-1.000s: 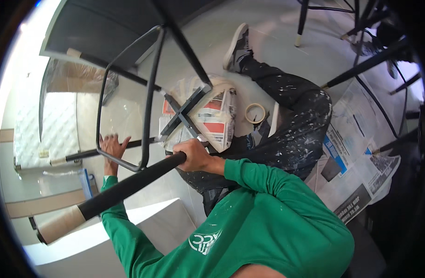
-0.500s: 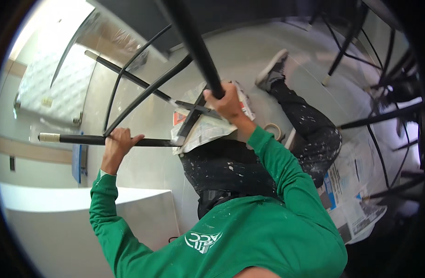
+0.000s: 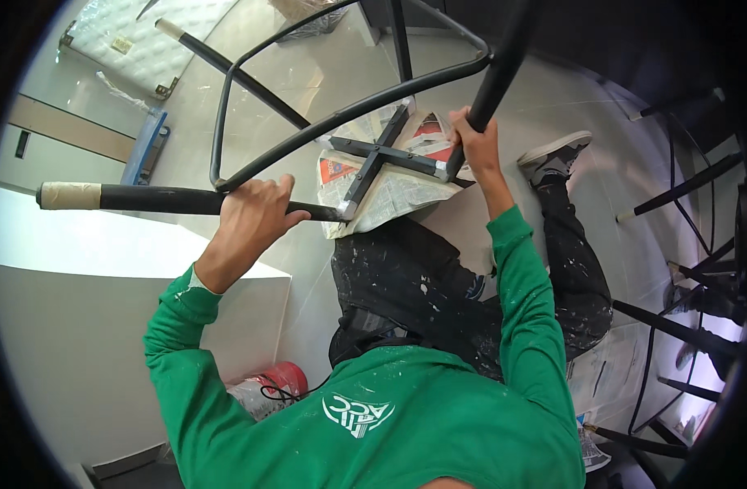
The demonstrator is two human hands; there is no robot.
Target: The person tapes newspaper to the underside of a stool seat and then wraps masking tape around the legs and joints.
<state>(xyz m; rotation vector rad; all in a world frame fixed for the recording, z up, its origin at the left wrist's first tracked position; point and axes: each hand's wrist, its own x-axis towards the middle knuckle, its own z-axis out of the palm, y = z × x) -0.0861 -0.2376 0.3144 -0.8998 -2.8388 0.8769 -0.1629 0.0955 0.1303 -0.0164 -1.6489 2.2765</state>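
Observation:
An upturned black stool frame lies between my arms, its crossed bars over a seat covered in newspaper. My left hand is wrapped round one leg, by the bend of the footrest ring. That leg ends in pale tape on the left. With my right hand I grip another leg low down, near the crossed bars; it rises toward the upper right. The covered seat rests by my paint-spotted trouser leg.
Several black stool legs crowd the right side, with newspaper on the floor there. A white panel stands on the left. Behind it are a blue trolley and a quilted white slab. A red bucket sits near my left elbow.
The stool has turned and tilted: the leg in my right hand now leans up to the right instead of up-left. Both hands still grip their legs. The view has shifted, bringing the red bucket in.

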